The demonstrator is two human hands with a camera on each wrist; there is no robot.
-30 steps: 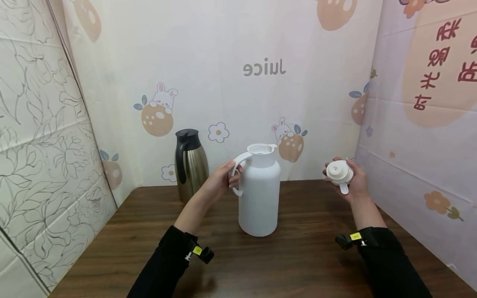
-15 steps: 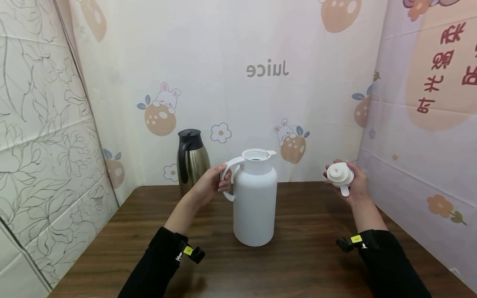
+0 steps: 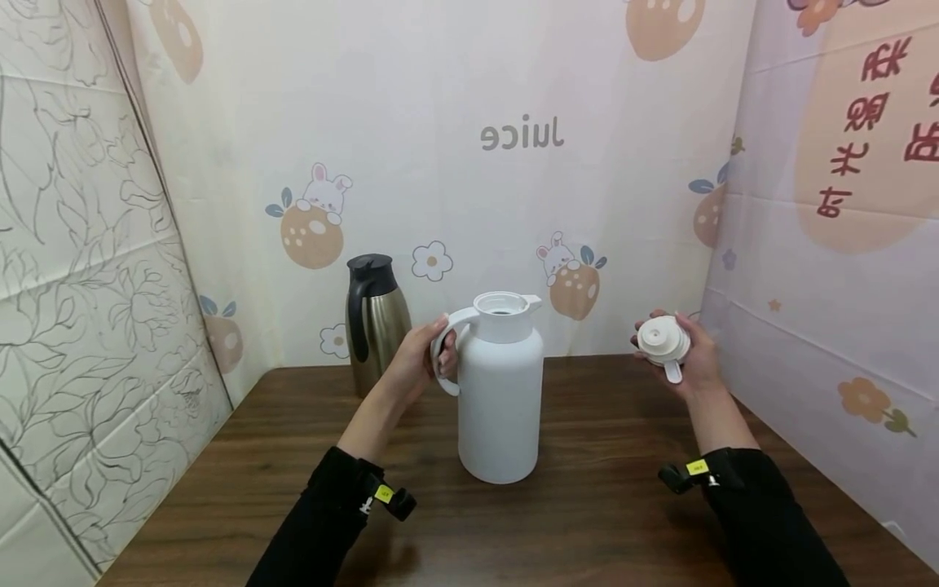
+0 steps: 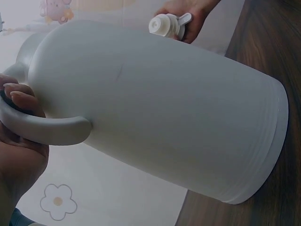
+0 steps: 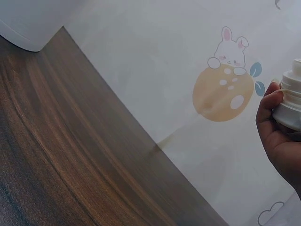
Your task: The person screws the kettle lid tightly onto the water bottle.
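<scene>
A white vacuum jug (image 3: 500,399) stands upright at the middle of the wooden table, its mouth uncovered and its spout pointing right. My left hand (image 3: 420,359) grips the jug's handle (image 4: 56,131), fingers curled through the loop. Off to the right, my right hand (image 3: 700,359) holds the jug's white screw-in stopper (image 3: 663,339), its underside facing up toward the head camera and a small tab sticking out. The right wrist view catches only part of that stopper (image 5: 290,101), with fingers curled round its side.
A steel vacuum jug (image 3: 385,326) with a black lid and handle stands behind my left forearm. The brown table (image 3: 601,489) meets a printed cloth backdrop (image 3: 440,163) at the back and further cloth walls on both sides.
The white jug has come slightly left and nearer to me with my left hand on its handle. My right hand keeps hold of the stopper, almost unmoved.
</scene>
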